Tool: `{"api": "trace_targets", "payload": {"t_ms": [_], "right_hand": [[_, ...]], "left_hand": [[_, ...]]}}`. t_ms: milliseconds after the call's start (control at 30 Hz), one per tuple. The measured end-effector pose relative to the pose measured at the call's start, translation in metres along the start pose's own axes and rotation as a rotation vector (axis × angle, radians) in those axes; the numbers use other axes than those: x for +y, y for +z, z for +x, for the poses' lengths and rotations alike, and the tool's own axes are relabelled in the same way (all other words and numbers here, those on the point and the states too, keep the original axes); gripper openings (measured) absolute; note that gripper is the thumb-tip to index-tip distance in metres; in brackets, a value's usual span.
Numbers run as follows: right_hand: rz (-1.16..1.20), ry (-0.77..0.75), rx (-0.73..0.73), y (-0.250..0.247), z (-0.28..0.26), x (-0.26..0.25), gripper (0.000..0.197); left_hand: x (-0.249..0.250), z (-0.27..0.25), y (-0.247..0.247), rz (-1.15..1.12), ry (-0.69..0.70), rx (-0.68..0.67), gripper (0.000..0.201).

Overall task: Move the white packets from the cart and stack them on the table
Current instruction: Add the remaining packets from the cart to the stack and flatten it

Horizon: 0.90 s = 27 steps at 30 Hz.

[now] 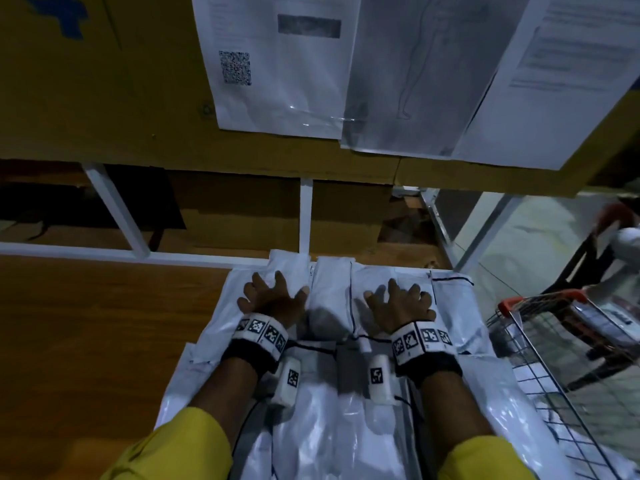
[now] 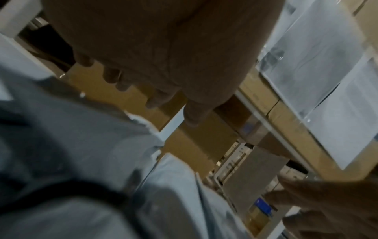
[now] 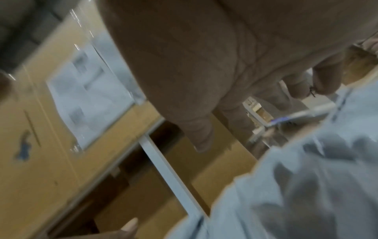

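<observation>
A stack of white plastic packets [image 1: 332, 289] lies on the wooden table [image 1: 104, 323], reaching from its back rail to the near edge. My left hand [image 1: 273, 292] lies palm down on the left part of the top packets with its fingers spread. My right hand [image 1: 398, 303] lies the same way on the right part. Neither hand grips anything. The left wrist view shows my spread left fingers [image 2: 157, 100] above a white packet [image 2: 174, 186]. In the right wrist view my right fingers [image 3: 202, 137] hover over a crumpled white packet [image 3: 306, 186].
A wire cart [image 1: 561, 341] with a red handle stands at the right, with white packets inside. Another person [image 1: 620, 233] bends over beyond it. A white shelf frame [image 1: 304, 216] and cardboard boxes with paper sheets [image 1: 277, 64] rise behind the table.
</observation>
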State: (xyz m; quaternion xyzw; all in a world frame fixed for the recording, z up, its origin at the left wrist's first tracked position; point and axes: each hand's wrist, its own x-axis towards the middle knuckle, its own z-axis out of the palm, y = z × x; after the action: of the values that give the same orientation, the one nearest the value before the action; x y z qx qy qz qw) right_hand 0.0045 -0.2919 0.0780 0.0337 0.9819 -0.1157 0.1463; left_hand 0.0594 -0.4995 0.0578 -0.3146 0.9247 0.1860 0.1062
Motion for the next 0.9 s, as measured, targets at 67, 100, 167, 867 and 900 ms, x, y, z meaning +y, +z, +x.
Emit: {"api": "trace_targets", "payload": {"t_ms": [67, 100, 167, 867, 900], "right_hand": [[0.055, -0.027, 0.014, -0.017, -0.005, 0.013, 0.073], [0.079, -0.05, 0.016, -0.024, -0.007, 0.021, 0.072], [0.136, -0.098, 0.048, -0.035, -0.009, 0.039, 0.071], [0.385, 0.033, 0.469, -0.107, -0.13, 0.445, 0.074], [0.401, 0.065, 0.482, -0.108, -0.135, 0.466, 0.073]], "left_hand": [[0.005, -0.013, -0.016, -0.112, -0.006, 0.089, 0.072], [0.008, -0.021, -0.023, -0.166, 0.003, 0.121, 0.069], [0.017, -0.042, -0.035, -0.245, 0.048, 0.18, 0.063], [0.315, -0.321, 0.11, -0.474, 0.769, 0.178, 0.054], [0.333, -0.329, 0.123, -0.464, 0.802, 0.155, 0.054]]}}
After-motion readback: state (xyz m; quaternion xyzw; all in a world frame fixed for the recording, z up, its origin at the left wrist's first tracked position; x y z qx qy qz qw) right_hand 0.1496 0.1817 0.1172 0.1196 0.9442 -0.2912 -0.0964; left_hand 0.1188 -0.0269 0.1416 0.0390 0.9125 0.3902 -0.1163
